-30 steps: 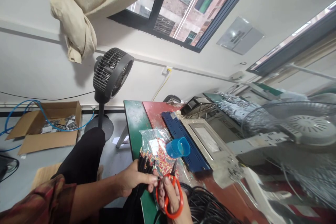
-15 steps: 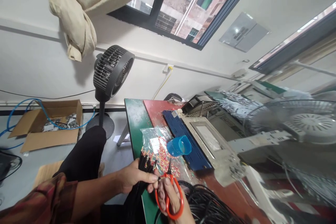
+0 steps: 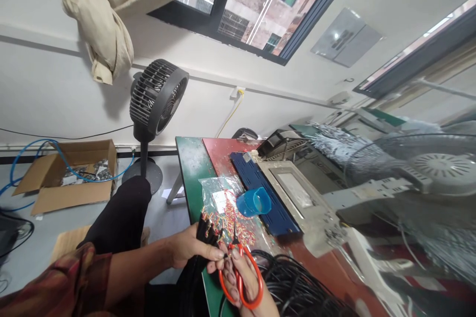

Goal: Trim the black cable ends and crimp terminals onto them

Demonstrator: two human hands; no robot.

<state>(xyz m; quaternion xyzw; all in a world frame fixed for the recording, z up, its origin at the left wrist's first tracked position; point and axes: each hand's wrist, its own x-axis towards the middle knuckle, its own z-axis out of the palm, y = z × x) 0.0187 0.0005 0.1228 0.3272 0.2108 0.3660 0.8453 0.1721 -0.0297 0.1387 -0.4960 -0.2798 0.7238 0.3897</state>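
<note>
My left hand point(image 3: 197, 250) is wrapped round a bundle of black cables point(image 3: 201, 233) whose ends show coloured wires. Its thumb and a finger pinch one cable end. My right hand point(image 3: 241, 277) has red-handled scissors point(image 3: 259, 282) on its fingers, with the blades pointing away from me, and its fingertips meet the same cable end. Past the hands, many small red and yellow wire scraps point(image 3: 243, 232) lie on a clear plastic bag point(image 3: 208, 188). A blue cup point(image 3: 253, 202) stands beside the scraps.
Coiled black cable point(image 3: 297, 282) lies on the table point(image 3: 191, 163) at the right. Behind the cup are a long blue box point(image 3: 273, 215) and a grey machine part point(image 3: 293, 190). A black fan point(image 3: 158, 99) and an open carton point(image 3: 74, 198) stand on the floor to the left.
The scissors' handles have spread slightly further apart. My left hand still holds the cable bundle in nearly the same place. The view has shifted a little.
</note>
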